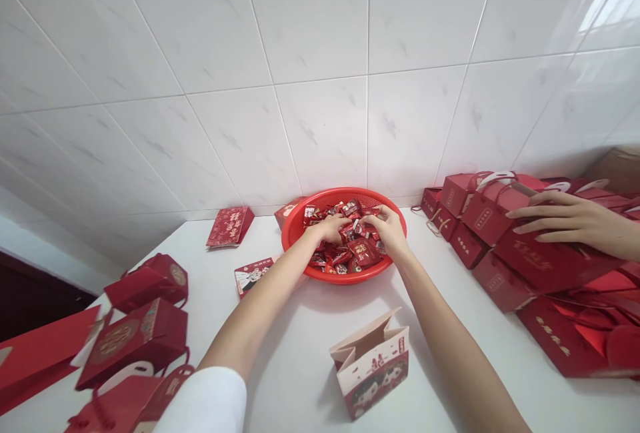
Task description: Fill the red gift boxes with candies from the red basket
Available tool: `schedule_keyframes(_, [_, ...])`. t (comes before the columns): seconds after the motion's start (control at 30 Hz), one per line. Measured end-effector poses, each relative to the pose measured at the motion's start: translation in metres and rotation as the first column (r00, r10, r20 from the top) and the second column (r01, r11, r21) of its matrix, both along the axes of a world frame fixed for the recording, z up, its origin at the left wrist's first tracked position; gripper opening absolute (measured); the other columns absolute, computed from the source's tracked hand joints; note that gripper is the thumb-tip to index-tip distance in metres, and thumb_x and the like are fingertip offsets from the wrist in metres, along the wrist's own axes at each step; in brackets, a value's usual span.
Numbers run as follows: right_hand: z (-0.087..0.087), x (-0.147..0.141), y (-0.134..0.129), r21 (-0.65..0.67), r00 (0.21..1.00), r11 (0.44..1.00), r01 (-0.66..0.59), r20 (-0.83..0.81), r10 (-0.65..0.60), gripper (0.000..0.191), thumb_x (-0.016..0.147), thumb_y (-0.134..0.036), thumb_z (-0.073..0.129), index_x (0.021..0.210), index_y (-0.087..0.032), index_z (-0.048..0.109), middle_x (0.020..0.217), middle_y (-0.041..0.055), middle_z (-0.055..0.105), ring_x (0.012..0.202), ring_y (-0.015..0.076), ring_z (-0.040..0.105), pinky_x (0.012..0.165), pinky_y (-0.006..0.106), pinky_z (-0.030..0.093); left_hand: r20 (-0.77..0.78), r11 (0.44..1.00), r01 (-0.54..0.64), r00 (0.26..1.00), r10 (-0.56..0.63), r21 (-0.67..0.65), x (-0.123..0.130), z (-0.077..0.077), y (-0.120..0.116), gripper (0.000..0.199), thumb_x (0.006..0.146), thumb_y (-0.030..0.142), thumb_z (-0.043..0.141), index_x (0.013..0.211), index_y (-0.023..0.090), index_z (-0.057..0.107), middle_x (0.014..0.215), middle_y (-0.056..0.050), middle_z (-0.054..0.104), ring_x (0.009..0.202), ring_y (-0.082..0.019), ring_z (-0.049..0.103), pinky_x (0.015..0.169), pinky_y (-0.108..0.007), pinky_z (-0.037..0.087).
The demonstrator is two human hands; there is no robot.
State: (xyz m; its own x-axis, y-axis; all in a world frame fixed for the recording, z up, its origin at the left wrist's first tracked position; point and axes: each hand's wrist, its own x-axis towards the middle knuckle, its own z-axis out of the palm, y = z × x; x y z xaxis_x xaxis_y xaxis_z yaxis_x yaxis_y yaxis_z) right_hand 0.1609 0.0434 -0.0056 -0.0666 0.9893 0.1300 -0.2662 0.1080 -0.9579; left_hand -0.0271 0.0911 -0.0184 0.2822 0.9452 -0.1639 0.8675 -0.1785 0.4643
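Note:
A red plastic basket (345,279) by the tiled wall holds a heap of small wrapped candies (364,251), mostly in red wrappers. My left hand (331,229) reaches into the heap, its curled fingers partly sunk among the wrappers. Beside it, my right hand (388,227) dips in from the right rim with fingers bent together over the candies. What either hand grips is hidden. Nearer to me, between my forearms, a paper gift box (377,379) with cartoon figures stands upright with its top open.
Another person's hand (565,216) rests on stacked red gift boxes (495,219) at the right. More red boxes (140,333) crowd the left edge. A small red box (230,226) and a printed one (253,274) lie left of the basket. The white table (290,353) meets the wall behind.

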Motion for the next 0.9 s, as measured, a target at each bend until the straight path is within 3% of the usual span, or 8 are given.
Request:
schedule_keyframes(0.13, [0.001,0.001,-0.001,0.016,1.000,1.000,0.005,-0.007,-0.005,0.018,0.060,-0.028,0.069,0.071,-0.021,0.057,0.068,0.0003,0.067,0.067,0.0164,0.062,0.063,0.028,0.051,0.057,1.000,-0.026,0.998,0.026,0.009,-0.002,0.002,0.000,0.054,0.049,0.012,0.079,0.101,0.022,0.076,0.113,-0.010,0.073,0.112,-0.035,0.063,0.095,-0.036,0.048])
schedule_keyframes(0.27, [0.003,0.001,-0.002,0.030,1.000,1.000,0.007,-0.001,-0.006,0.019,0.065,-0.035,0.071,0.067,-0.020,0.059,0.066,0.0018,0.067,0.068,0.0172,0.061,0.065,0.029,0.051,0.216,0.998,-0.046,0.976,0.038,0.033,-0.012,0.013,-0.005,0.029,0.056,0.020,0.080,0.084,0.018,0.077,0.078,-0.003,0.073,0.084,-0.026,0.068,0.080,-0.033,0.052])
schedule_keyframes(0.4, [0.002,0.001,0.002,0.012,1.000,1.000,0.016,-0.016,-0.016,0.027,0.066,-0.044,0.073,0.068,-0.020,0.061,0.071,0.0033,0.069,0.071,0.0185,0.063,0.067,0.030,0.052,0.456,0.991,-0.066,0.890,0.005,0.118,-0.013,0.026,-0.010,0.034,0.071,0.033,0.073,0.100,0.015,0.076,0.098,-0.008,0.075,0.089,-0.023,0.068,0.083,-0.034,0.053])
schedule_keyframes(0.53, [-0.002,0.001,0.006,-0.040,1.000,0.999,0.004,-0.031,-0.005,0.035,0.063,-0.052,0.074,0.075,-0.021,0.063,0.078,0.0044,0.071,0.076,0.0200,0.065,0.063,0.030,0.053,0.611,0.987,-0.058,0.790,-0.047,0.150,-0.008,0.030,-0.013,0.044,0.071,0.043,0.076,0.104,0.014,0.075,0.109,-0.010,0.075,0.097,-0.024,0.068,0.087,-0.036,0.053])
schedule_keyframes(0.7, [-0.003,0.002,0.008,-0.084,0.999,0.996,-0.030,-0.024,0.028,0.039,0.061,-0.053,0.076,0.077,-0.021,0.063,0.081,0.0045,0.070,0.074,0.0193,0.064,0.057,0.028,0.053,0.683,0.985,-0.069,0.728,-0.057,0.155,-0.004,0.030,-0.016,0.044,0.067,0.045,0.080,0.100,0.015,0.076,0.103,-0.009,0.077,0.092,-0.024,0.069,0.087,-0.038,0.054])
schedule_keyframes(0.9, [0.000,0.002,0.004,-0.035,0.998,0.998,-0.056,-0.004,0.056,0.037,0.063,-0.053,0.077,0.078,-0.022,0.065,0.083,0.0027,0.071,0.079,0.0196,0.065,0.065,0.028,0.053,0.701,0.985,-0.058,0.710,-0.073,0.161,-0.001,0.033,-0.020,0.046,0.069,0.046,0.077,0.102,0.013,0.076,0.102,-0.010,0.076,0.094,-0.023,0.069,0.087,-0.036,0.053])
